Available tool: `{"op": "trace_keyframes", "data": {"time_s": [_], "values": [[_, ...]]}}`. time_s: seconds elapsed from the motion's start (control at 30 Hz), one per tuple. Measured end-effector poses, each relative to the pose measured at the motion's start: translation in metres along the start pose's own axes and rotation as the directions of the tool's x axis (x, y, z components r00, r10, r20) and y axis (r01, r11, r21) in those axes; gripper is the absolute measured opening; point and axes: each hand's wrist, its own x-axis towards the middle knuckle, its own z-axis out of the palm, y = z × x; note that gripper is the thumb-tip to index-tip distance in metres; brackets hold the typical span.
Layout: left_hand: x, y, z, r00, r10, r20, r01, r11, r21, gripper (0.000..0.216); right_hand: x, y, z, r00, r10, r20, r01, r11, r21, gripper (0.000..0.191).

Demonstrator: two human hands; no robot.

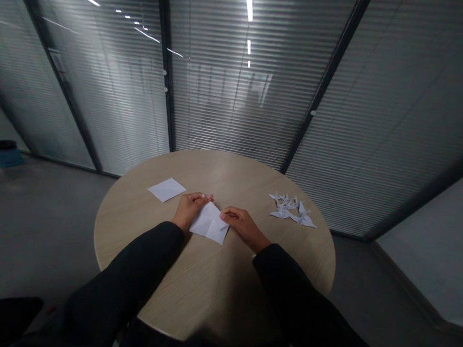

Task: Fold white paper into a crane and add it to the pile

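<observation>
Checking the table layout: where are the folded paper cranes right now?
In the head view, the paper cranes lie heaped on the right of the round wooden table, past the right hand and the creased paper sheet.

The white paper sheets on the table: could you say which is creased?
The sheet between the left hand and right hand; the other sheet lies flat, untouched.
</observation>
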Motion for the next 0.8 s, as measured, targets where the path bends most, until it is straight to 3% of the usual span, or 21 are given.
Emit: {"op": "trace_keyframes", "data": {"time_s": [0.17, 0.33, 0.53, 0.73, 0.8], "values": [[0.007, -0.003, -0.006, 0.998, 0.057, -0.033, -0.055, 0.997, 0.059, 0.030, 0.002, 0.006, -0.006, 0.993, 0.071, -0.098, -0.064, 0.995, 0.077, 0.026], [0.010, -0.005, -0.007, 0.998, 0.011, 0.057, -0.022, 0.980, 0.199, 0.027, 0.005, 0.009, -0.011, 0.959, 0.032, -0.280, -0.012, 0.997, 0.072, 0.033], [0.006, -0.007, -0.005, 0.978, -0.041, 0.204, -0.020, 0.958, 0.287, 0.028, 0.006, 0.012, -0.009, 0.975, -0.099, -0.200, 0.078, 0.991, -0.112, 0.026], [0.005, -0.005, -0.005, 0.982, -0.054, 0.180, 0.005, 0.965, 0.263, 0.029, 0.006, 0.013, -0.008, 0.967, -0.099, -0.237, 0.070, 0.989, -0.128, 0.033], [0.006, -0.006, -0.007, 0.990, -0.056, 0.131, 0.028, 0.978, 0.205, 0.030, 0.005, 0.010, -0.009, 0.945, -0.165, -0.281, 0.111, 0.974, -0.199, 0.037]]}}
